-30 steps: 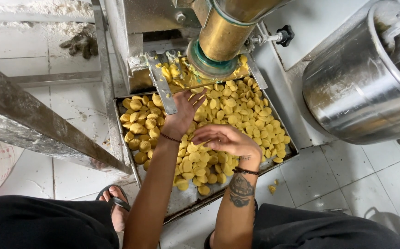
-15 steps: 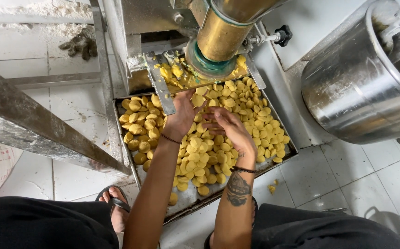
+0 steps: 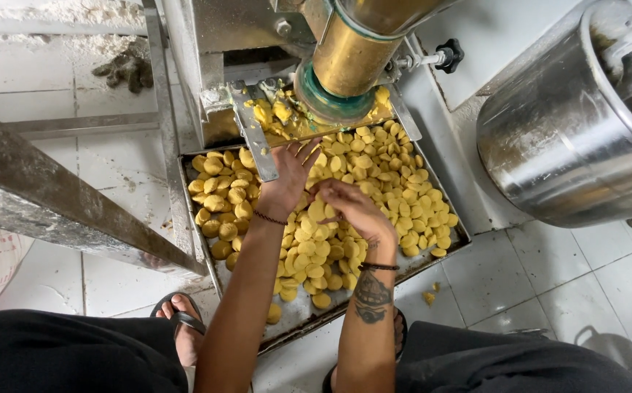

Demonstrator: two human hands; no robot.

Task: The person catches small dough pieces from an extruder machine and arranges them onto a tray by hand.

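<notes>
Head view: both hands, left (image 3: 289,183) and right (image 3: 352,207), spread mid-tray (image 3: 456,244) over dough discs (image 3: 403,189).

Left hand (image 3: 290,178): has slid up the tray (image 3: 298,313) toward the machine's outlet (image 3: 334,80), fingers spread beneath it.
Right hand (image 3: 352,207): has moved up from the tray's middle to just beside the left hand.
Yellow dough discs (image 3: 396,189): the heap at the near middle now lies uncovered.

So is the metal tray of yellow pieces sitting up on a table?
No, the tray rests on the white tiled floor, below the machine.
</notes>
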